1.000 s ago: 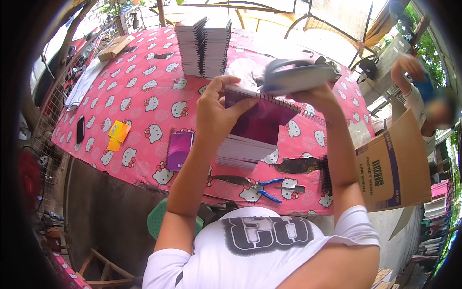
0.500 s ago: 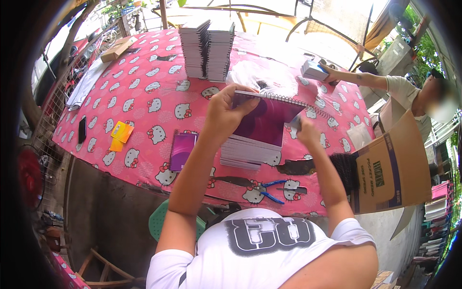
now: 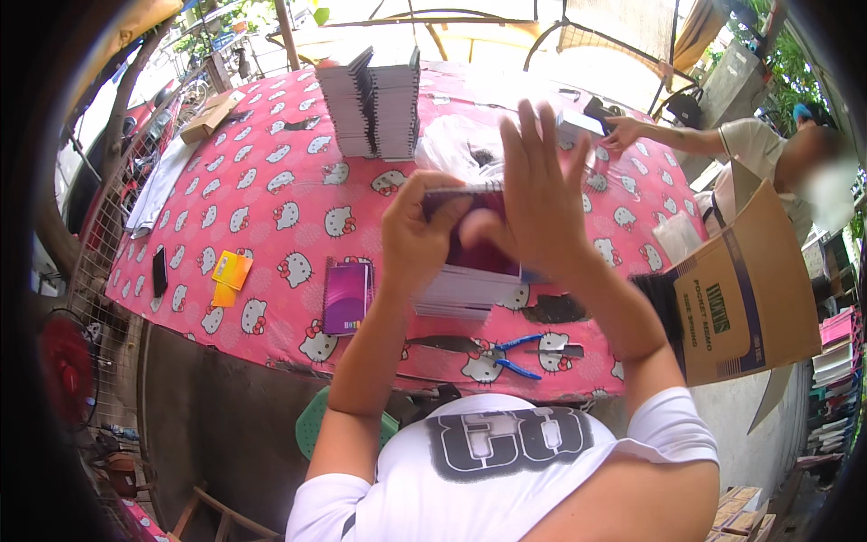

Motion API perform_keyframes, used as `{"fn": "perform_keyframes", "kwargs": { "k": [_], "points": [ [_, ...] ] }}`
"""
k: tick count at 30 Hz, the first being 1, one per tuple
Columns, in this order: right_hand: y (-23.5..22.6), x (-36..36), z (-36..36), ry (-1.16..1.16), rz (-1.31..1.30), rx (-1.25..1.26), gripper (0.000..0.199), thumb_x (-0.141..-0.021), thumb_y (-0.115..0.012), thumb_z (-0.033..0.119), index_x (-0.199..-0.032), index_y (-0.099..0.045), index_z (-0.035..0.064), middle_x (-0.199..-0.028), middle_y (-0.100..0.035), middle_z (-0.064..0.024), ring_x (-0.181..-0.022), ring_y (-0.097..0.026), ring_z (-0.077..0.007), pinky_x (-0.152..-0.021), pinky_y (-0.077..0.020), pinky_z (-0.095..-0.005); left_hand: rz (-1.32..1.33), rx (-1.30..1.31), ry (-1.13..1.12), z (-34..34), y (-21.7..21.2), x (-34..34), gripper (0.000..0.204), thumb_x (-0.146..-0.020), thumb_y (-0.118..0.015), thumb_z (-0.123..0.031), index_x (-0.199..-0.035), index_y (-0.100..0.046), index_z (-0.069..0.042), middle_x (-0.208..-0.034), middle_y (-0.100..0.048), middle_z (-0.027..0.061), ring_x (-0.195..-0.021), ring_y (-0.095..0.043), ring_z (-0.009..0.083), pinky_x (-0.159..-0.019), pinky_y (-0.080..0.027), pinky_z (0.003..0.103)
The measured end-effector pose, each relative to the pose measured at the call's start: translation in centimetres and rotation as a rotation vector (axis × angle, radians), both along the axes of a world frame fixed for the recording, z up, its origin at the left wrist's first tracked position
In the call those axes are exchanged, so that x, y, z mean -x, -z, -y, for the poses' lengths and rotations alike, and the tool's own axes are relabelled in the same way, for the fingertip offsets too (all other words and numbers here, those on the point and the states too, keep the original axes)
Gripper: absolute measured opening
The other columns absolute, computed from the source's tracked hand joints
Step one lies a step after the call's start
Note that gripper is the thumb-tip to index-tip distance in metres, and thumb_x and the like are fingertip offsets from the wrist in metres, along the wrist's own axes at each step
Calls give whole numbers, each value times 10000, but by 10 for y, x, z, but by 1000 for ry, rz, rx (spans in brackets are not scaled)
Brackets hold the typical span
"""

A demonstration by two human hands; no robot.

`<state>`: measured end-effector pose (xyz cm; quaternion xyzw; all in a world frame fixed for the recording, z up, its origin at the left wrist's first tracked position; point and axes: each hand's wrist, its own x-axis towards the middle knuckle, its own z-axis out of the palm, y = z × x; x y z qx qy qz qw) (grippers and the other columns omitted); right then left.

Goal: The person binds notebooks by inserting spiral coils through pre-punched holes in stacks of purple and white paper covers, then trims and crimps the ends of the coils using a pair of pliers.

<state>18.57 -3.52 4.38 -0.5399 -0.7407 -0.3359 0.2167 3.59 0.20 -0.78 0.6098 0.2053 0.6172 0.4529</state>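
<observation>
My left hand [image 3: 417, 230] is closed on the upper edge of a purple notebook [image 3: 492, 256], thumb on its cover. A wire coil runs along that edge. My right hand [image 3: 553, 203] stands raised with fingers stretched out, its palm side at the coil's right part and hiding much of it. Beneath the notebook lies a stack of white-edged pads [image 3: 462, 294]. Left of the stack rests another purple spiral notebook [image 3: 348, 296]. Blue-handled pliers [image 3: 517, 355] lie nearer to me, beside a small dark-and-grey flat tool [image 3: 564, 351].
Two tall notebook stacks [image 3: 395, 108] stand at the back. At right, a cardboard box [image 3: 754, 294] holds black coils [image 3: 657, 307]. A co-worker's hand [image 3: 623, 134] reaches beside a pale stack [image 3: 574, 123]. A phone [image 3: 160, 271] and yellow-orange packets [image 3: 232, 273] lie left.
My right hand has risen from beside the coil's loose right end to the notebook's top edge, fingers now spread. The co-worker's hand has come off the pale stack.
</observation>
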Motion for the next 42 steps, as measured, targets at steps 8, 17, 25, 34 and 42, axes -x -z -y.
{"fn": "perform_keyframes", "kwargs": {
  "k": [8, 17, 25, 34, 42],
  "points": [
    [-69, -19, 37, -196, -395, 494, 441, -820, -706, 342, -1103, -653, 8, -1122, -645, -203, -1028, -637, -344, -827, -510, -404, 57, 35, 34, 4, 2, 0, 148, -859, -657, 44, -988, -598, 2, -906, -627, 18, -842, -580, 61, -753, -475, 207],
    [-40, -15, 5, -375, -524, 416, 142, -742, -721, 65, -852, -653, 5, -768, -616, -106, -711, -618, -261, -647, -488, -345, 55, 18, 16, 2, 1, -2, 145, -866, -675, -8, -994, -607, -4, -890, -655, 22, -825, -599, 60, -738, -488, 215],
    [-30, -2, 9, -369, -523, 344, 112, -745, -694, 80, -785, -626, 1, -780, -615, -138, -766, -601, -325, -676, -473, -404, 34, 44, 16, 6, 1, 0, 153, -867, -667, 15, -1005, -600, 4, -933, -623, 29, -872, -594, 82, -779, -485, 224],
    [-62, -35, 13, -405, -423, 278, 138, -850, -558, 66, -869, -674, -5, -814, -642, -163, -791, -640, -334, -702, -506, -390, 31, 82, 74, 4, 5, 3, 166, -871, -659, 19, -1020, -591, -4, -962, -616, 34, -897, -589, 85, -788, -488, 227],
    [-68, -27, -5, -391, -181, 651, 443, -766, -721, 424, -823, -671, -13, -751, -652, -196, -687, -628, -373, -653, -489, -440, 14, 110, 25, 7, 6, 3, 364, -834, -679, 47, -1149, -517, -34, -984, -587, 50, -909, -576, 100, -812, -483, 236]
  ]
}}
